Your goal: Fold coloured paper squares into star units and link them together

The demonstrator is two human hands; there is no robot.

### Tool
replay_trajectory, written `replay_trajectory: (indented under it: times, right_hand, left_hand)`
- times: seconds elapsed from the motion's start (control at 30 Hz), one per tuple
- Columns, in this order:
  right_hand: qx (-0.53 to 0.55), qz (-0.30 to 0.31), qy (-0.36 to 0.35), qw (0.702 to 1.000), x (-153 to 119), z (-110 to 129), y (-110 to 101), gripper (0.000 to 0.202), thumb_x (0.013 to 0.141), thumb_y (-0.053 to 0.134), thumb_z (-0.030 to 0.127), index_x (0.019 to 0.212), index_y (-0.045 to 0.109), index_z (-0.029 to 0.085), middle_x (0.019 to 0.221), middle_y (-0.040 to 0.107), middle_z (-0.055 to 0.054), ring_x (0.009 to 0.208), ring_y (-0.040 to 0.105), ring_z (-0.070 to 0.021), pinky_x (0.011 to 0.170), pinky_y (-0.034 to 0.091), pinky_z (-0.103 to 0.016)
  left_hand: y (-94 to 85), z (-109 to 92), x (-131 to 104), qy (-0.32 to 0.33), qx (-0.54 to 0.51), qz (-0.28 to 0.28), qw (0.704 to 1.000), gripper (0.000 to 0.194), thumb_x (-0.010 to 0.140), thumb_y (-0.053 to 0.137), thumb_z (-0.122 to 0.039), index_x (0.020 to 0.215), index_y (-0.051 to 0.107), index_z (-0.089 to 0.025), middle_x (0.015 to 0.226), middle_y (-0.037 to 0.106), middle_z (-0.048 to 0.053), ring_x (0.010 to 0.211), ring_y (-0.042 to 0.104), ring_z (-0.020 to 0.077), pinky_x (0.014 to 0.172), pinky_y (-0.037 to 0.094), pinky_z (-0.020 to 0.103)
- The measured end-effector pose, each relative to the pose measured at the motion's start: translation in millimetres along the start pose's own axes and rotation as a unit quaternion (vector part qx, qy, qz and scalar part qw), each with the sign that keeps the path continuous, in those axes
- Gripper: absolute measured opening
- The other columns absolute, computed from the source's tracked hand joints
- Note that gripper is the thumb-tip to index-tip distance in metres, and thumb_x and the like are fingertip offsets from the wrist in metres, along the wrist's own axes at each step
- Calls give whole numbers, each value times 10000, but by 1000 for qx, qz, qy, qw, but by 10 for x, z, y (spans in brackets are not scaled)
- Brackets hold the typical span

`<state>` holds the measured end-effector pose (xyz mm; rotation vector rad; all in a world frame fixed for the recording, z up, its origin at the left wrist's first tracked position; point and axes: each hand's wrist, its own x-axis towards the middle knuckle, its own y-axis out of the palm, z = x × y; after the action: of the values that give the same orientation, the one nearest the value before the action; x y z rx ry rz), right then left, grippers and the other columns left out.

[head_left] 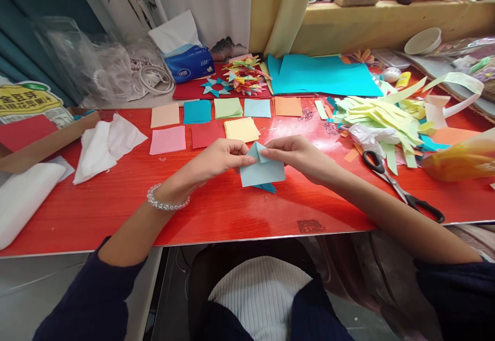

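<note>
My left hand (228, 158) pinches the left side of a light blue paper (263, 174), which is partly folded, with a peak at its top. On the paper's right side, my right hand (296, 154) grips it near the folded flap. Beneath the light blue paper, a darker blue folded piece (266, 188) pokes out on the red table (232, 222). Beyond my hands lie stacks of square paper, among them a yellow stack (242, 130), a red stack (207, 133) and a pink stack (167, 140).
Black-handled scissors (402, 191) lie at the right beside a heap of paper strips (379, 119). Folded paper stars (247, 75), a tissue pack (189, 62) and large blue sheets (323, 75) are at the back. Crumpled tissue (108, 145) lies at the left.
</note>
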<state>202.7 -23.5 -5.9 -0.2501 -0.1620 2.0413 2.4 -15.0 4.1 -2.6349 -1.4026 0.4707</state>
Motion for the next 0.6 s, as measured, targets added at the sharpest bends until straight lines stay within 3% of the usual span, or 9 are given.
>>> replay_trajectory:
  times: [0.1, 0.33, 0.6]
  right_hand:
    - [-38, -9, -10, 999, 2, -27, -1, 321, 833, 616, 421, 692, 607, 134, 625, 482, -3, 557, 378, -80, 477, 227, -256]
    - [-76, -1, -18, 997, 15, -65, -1, 371, 844, 613, 412, 605, 519, 144, 569, 401, 28, 527, 323, -63, 464, 189, -260]
    - [-40, 15, -6, 999, 5, -78, 11, 411, 790, 667, 459, 584, 493, 149, 558, 390, 42, 520, 305, -58, 470, 194, -257]
  left_hand:
    - [-2, 19, 10, 5, 15, 3, 1000, 249, 736, 696, -361, 732, 607, -129, 711, 567, -10, 677, 508, 91, 654, 390, 247]
    - [23, 61, 22, 63, 23, -60, 996, 238, 786, 646, -373, 790, 635, -135, 749, 589, 6, 697, 520, 101, 668, 418, 250]
    - [40, 84, 30, 61, 45, -49, 996, 264, 830, 589, -401, 796, 616, -141, 746, 565, 2, 693, 502, 100, 649, 394, 244]
